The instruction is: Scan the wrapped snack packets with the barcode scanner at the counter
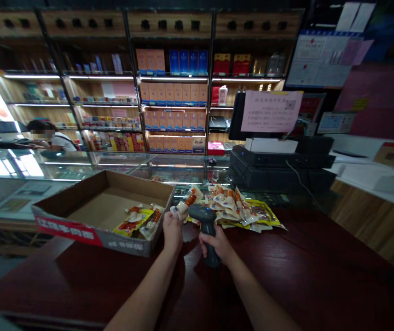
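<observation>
My left hand is closed on one end of a vacuum-packed snack, a clear-and-white pouch with reddish-brown food inside, tilted up to the right. In my right hand is a dark grey barcode scanner, gripped round its handle, its head close beside the pouch. Behind the scanner lies a pile of similar snack packs, some in yellow wrappers. Left of my left hand stands an open cardboard box with several packs in its right corner.
A dark red counter carries all of this. At the back right, a monitor with a pink notice stands on a black cash register. Glass display cases run behind; a person is at far left, before stocked shelves.
</observation>
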